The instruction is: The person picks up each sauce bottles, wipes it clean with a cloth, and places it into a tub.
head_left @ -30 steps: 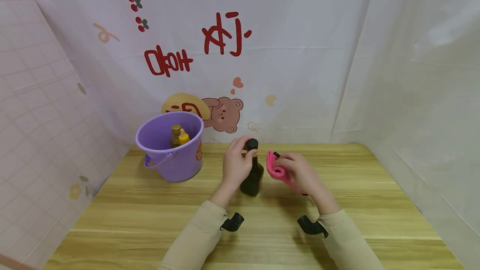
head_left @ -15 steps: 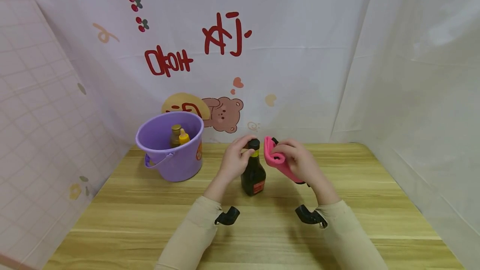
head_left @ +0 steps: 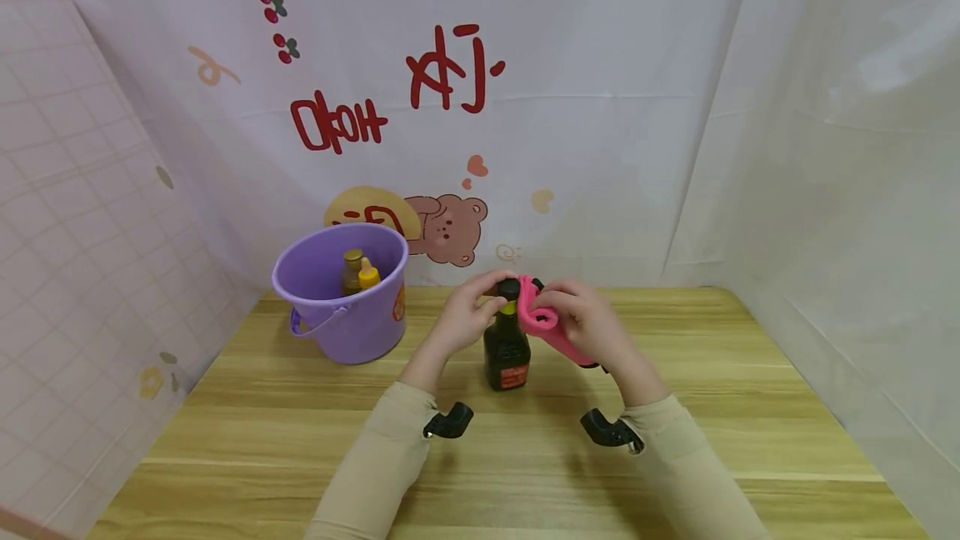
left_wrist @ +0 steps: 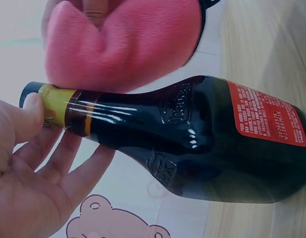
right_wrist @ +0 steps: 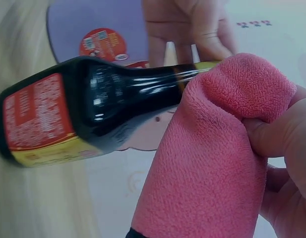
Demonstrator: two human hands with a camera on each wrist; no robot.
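Observation:
A dark glass bottle [head_left: 506,350] with a black cap, yellow neck band and red label stands upright on the wooden table. My left hand [head_left: 467,319] holds it at the neck, thumb near the cap and fingers behind, as the left wrist view shows. Between the thumb and fingers of my right hand [head_left: 588,325] is a folded pink cloth [right_wrist: 197,168] with a dark edge. The cloth lies against the upper neck of the bottle on its right side and hides part of the neck and cap in the right wrist view.
To the left stands a purple bucket [head_left: 356,332] holding a brownish bottle [head_left: 352,272] and a yellow-capped bottle [head_left: 368,275]. Behind the wooden table [head_left: 675,373] hangs a printed white curtain [head_left: 600,107]; more curtain hangs at both sides.
The pink cloth has risen and moved left in my right hand, up to the bottle's neck. The bottle has turned, so its red label now shows in the head view.

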